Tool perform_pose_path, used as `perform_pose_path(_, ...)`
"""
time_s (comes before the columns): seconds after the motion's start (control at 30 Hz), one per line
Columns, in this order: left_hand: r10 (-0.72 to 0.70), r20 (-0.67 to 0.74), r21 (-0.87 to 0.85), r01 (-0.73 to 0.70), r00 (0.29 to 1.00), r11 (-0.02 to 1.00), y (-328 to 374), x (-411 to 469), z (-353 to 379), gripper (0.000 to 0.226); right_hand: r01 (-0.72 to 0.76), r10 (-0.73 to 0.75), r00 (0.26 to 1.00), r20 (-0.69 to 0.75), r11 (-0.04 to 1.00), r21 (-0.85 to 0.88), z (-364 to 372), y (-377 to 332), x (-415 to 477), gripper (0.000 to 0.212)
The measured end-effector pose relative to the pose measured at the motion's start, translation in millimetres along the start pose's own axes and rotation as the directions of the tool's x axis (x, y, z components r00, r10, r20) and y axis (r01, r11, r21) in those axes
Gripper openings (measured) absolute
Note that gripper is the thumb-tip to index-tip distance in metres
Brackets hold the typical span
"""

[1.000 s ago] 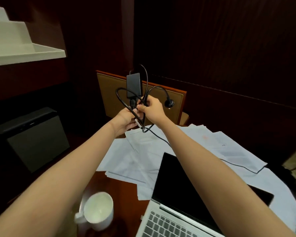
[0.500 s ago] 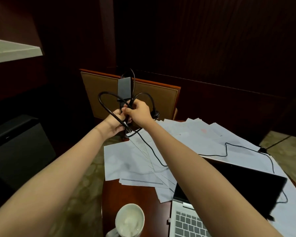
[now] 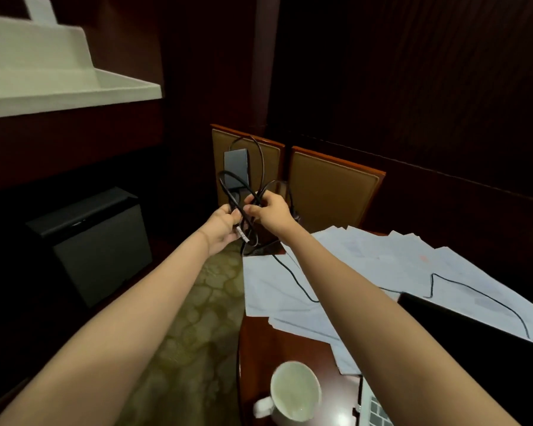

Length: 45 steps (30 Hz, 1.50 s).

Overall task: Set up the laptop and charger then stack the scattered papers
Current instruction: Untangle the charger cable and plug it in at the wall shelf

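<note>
Laptop point(image 3: 474, 348) sits open on the table point(image 3: 259, 348), screen dark, so that part looks done. The charger is mid-job: the brick point(image 3: 236, 169) hangs in the air beyond and left of the laptop, past the table edge, inside a tangle of its cable point(image 3: 293, 273). Left hand point(image 3: 222, 222) has its fingers curled round the bunched loops; right hand point(image 3: 268, 210) pinches strands just beside it, apparently working the tangle loose. One run of cable trails over the papers point(image 3: 366, 259) toward the laptop's far side; plugged in or not, cannot tell. The papers lie fanned and overlapping behind and left of the laptop, not yet stacked. Writing: a small white tag point(image 3: 240, 233) on the cable below the left hand, too small to read. No brand legible on brick or laptop.
</note>
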<state>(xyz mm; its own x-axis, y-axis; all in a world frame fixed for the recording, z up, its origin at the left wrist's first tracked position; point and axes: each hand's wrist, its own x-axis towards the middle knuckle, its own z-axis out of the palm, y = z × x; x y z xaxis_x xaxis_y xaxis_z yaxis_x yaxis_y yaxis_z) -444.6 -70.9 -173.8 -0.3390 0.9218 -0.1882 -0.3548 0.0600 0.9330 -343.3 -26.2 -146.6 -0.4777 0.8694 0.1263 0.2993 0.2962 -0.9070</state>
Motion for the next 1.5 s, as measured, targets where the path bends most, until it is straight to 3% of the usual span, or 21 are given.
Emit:
perform_pose_path(0.13, 0.036, 0.008, -0.014, -0.036, 0.999, 0.999, 29.6, 17.4, -48.4, 0.027, 0.044, -0.044, 0.999, 0.014, 0.999, 0.022, 40.9, -23.4, 27.8, 0.012)
perform_pose_path(0.4, 0.105, -0.026, 0.216, -0.097, 0.994, 0.972, 91.7, 31.6, -152.8, 0.028, 0.083, -0.083, 0.995, 0.048, 0.997, 0.004, 136.0, -63.8, 76.4, 0.011)
perform_pose_path(0.47, 0.131, -0.06, 0.247, -0.112, 0.99, 0.962, 101.5, 35.3, -173.6, 0.031, 0.067, -0.068, 0.996, 0.053, 0.998, 0.016, 150.4, -72.0, 85.5, 0.014)
perform_pose_path(0.57, 0.164, -0.116, 0.325, -0.118, 0.98, 0.938, 114.7, 40.9, -204.7, 0.032, -0.026, 0.017, 0.999, 0.044, 0.981, 0.192, 165.1, -83.5, 97.2, 0.027)
perform_pose_path(0.7, 0.157, -0.171, 0.335, -0.093, 0.973, 0.938, 127.1, 46.1, -246.8, 0.031, -0.034, 0.026, 0.997, 0.071, 0.993, 0.111, 173.8, -99.3, 110.8, 0.029)
perform_pose_path(0.83, 0.091, -0.244, 0.127, -0.062, 0.965, 0.99, 138.6, 44.8, -267.4, 0.022, -0.055, 0.049, 0.995, 0.087, 0.996, 0.071, 191.2, -110.6, 127.1, 0.028)
perform_pose_path(0.87, 0.074, -0.25, 0.083, -0.055, 0.965, 0.995, 141.2, 44.7, -271.4, 0.028, -0.066, 0.059, 0.995, 0.078, 0.994, 0.091, 196.5, -114.0, 131.2, 0.029)
perform_pose_path(0.97, 0.059, -0.283, -0.02, -0.067, 0.957, 0.998, 154.2, 45.7, -286.8, 0.048, -0.103, 0.093, 0.993, 0.068, 0.981, 0.162, 211.3, -127.5, 145.3, 0.028)
perform_pose_path(1.17, 0.037, -0.423, -0.178, -0.123, 0.906, 0.976, 181.1, 65.1, -321.3, 0.048, -0.239, 0.154, 0.962, 0.226, 0.874, 0.423, 244.3, -148.8, 186.3, 0.025)
perform_pose_path(1.33, -0.014, -0.497, -0.342, -0.181, 0.867, 0.922, 208.1, 94.9, -330.4, 0.052, -0.222, 0.143, 0.963, 0.228, 0.903, 0.369, 279.0, -156.2, 234.0, 0.026)
perform_pose_path(1.5, -0.039, -0.457, -0.432, -0.183, 0.889, 0.883, 242.2, 142.3, -351.8, 0.043, -0.164, 0.085, 0.971, 0.223, 0.915, 0.369, 292.9, -170.2, 288.0, 0.025)
